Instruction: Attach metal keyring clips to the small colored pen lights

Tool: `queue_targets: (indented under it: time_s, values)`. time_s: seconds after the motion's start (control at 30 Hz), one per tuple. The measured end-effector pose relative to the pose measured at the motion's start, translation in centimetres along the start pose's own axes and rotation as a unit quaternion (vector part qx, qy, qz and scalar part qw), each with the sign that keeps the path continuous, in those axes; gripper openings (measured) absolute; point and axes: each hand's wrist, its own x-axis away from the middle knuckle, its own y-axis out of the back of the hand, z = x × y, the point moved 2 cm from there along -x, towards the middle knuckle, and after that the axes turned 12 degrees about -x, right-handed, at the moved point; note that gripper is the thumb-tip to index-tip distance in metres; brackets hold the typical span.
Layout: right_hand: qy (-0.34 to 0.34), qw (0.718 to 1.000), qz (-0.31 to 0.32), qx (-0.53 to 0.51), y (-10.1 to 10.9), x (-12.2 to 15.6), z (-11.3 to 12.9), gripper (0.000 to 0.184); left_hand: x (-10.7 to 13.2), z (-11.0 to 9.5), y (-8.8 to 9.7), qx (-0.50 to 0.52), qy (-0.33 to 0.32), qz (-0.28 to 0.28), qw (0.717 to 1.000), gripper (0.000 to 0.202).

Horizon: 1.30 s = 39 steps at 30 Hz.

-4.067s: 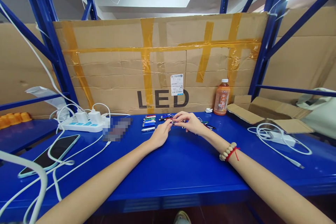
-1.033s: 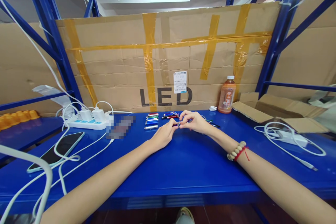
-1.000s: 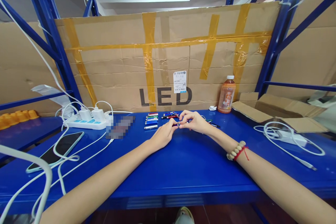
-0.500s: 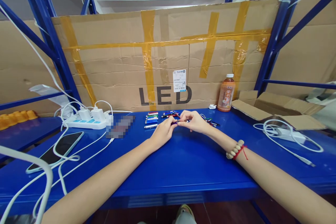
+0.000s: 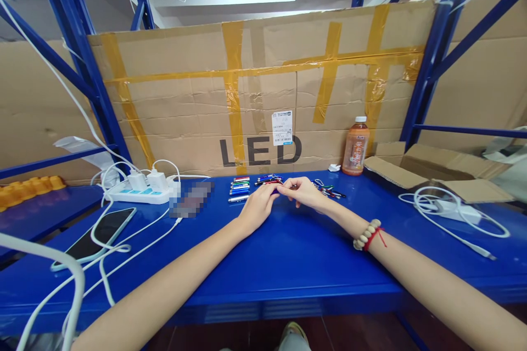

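Both my hands meet far out on the blue shelf (image 5: 288, 263). My left hand (image 5: 257, 208) and my right hand (image 5: 302, 192) have their fingertips pinched together around a small item that I cannot make out. A neat row of small coloured metal cylinders (image 5: 239, 189) lies just left of my hands. A loose heap of similar small pieces (image 5: 329, 191) sits behind my right hand. A bead bracelet with a red cord (image 5: 366, 235) is on my right wrist.
An orange drink bottle (image 5: 356, 146) stands at the back by taped cardboard marked LED (image 5: 259, 151). An open cardboard box (image 5: 436, 170) and a coiled white cable (image 5: 448, 211) lie right. A power strip (image 5: 140, 192), phone (image 5: 96, 230) and white cords lie left.
My hands have stayed together at the same spot, with fingers shifting slightly; the small ring-like piece seen between the fingertips earlier is hidden now. The camera view has drifted a little.
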Motion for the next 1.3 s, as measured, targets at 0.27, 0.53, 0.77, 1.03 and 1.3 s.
queue_targets:
  time_s: [0.27, 0.53, 0.77, 1.03, 1.3]
  values:
    - [0.031, 0.999, 0.004, 0.029, 0.4, -0.5, -0.3, 0.048, -0.1, -0.4, 0.2, -0.063, 0.062, 0.022, 0.996, 0.024]
    - [0.144, 0.988, 0.006, 0.06, 1.3, -0.7, 0.0, 0.045, -0.3, -0.4, 0.5, -0.076, 0.094, 0.019, 0.993, 0.022]
    - [0.142, 0.988, 0.05, 0.044, 1.6, -0.9, -0.4, 0.039, -0.2, 0.0, 0.0, -0.021, 0.073, 0.062, 0.995, 0.023]
    - [0.134, 0.986, 0.083, 0.047, 2.5, -1.0, 0.0, 0.035, 0.0, -0.7, 0.2, 0.051, 0.032, 0.114, 0.992, 0.025]
    - [0.133, 0.985, 0.101, 0.038, 1.8, -0.5, -0.1, 0.035, 0.2, -0.7, 0.4, 0.032, 0.035, 0.116, 0.992, 0.023]
